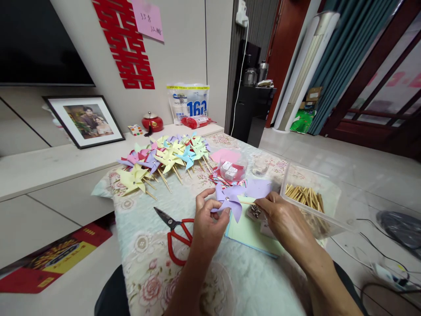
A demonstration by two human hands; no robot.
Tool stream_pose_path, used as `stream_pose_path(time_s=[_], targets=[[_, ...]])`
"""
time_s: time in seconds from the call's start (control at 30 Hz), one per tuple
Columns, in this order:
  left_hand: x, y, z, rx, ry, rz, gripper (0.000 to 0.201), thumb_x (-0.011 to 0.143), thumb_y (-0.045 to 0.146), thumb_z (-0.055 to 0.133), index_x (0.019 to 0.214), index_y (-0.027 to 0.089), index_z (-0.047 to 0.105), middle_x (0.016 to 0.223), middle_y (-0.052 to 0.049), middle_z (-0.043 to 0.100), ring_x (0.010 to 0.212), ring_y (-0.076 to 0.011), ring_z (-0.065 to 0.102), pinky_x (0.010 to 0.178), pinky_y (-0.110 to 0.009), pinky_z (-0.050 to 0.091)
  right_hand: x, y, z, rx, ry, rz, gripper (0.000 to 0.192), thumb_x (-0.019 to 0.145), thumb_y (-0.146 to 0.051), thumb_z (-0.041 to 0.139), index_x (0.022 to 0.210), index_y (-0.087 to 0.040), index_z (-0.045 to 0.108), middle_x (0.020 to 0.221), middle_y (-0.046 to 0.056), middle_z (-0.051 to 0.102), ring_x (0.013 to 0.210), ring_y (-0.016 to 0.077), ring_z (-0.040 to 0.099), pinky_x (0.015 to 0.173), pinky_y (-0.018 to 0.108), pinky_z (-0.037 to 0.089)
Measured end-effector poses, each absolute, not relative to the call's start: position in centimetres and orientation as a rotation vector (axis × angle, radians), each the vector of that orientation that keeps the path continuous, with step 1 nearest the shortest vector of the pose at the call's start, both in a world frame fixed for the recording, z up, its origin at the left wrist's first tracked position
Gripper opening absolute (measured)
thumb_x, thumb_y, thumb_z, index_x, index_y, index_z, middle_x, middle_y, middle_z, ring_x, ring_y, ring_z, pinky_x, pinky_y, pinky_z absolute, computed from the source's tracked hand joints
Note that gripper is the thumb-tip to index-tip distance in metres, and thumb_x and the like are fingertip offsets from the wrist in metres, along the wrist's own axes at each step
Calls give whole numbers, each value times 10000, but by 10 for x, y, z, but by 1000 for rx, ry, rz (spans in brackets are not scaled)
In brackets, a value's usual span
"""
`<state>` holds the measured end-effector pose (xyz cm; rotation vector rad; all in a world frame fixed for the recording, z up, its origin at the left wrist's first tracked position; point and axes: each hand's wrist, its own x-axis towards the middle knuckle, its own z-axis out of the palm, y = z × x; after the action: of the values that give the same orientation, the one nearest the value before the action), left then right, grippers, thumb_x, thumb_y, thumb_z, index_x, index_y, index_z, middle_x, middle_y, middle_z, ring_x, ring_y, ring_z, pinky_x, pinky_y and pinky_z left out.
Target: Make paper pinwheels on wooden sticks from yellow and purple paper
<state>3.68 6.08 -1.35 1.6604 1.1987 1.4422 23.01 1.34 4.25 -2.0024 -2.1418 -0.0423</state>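
Observation:
A purple paper pinwheel (pixel 234 198) with a small fastener at its centre is between my hands. My left hand (pixel 210 215) pinches its blades between thumb and fingers. On the other side, my right hand (pixel 274 208) is closed on the thin wooden stick (pixel 247 202) that reaches to the pinwheel. Below them lie sheets of pale green paper (pixel 245 237) and a small box of metal fasteners (pixel 255 211), partly covered by my right hand. Red-handled scissors (pixel 177 235) rest with their blades apart, left of my left hand.
Several finished pinwheels (pixel 169 159) are heaped at the table's far left. A clear plastic bin (pixel 335 219) of wooden sticks (pixel 305 196) stands at the right edge. Behind my hands are a clear round tub (pixel 233 169), purple paper (pixel 258 188) and a tape roll (pixel 259 168).

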Motion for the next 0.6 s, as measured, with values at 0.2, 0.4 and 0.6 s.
stream_pose_path(time_s=[0.2,0.4,0.6], targets=[[39,59,-14,1783,1236,1505,80,729,151,683,763,187,621,1247,-114,521,854,-160,623,628,-270,530,231,13,41,-2001,-2158,-71,291,909,-60,479,942,-231,712,794,34,522,673,156,522,585,278,241],[39,58,-15,1875,1256,1565,107,734,119,678,762,186,600,1258,-116,501,889,-173,632,655,-284,546,231,13,42,-2005,-2166,-62,298,939,-82,445,927,-221,709,805,43,536,673,158,532,585,279,255],[39,59,-14,1902,1224,1619,120,748,110,654,722,187,566,1204,-106,536,807,-146,635,663,-284,541,230,13,42,-1951,-2153,-35,283,927,-95,463,920,-216,718,793,40,550,654,143,526,582,271,269]])
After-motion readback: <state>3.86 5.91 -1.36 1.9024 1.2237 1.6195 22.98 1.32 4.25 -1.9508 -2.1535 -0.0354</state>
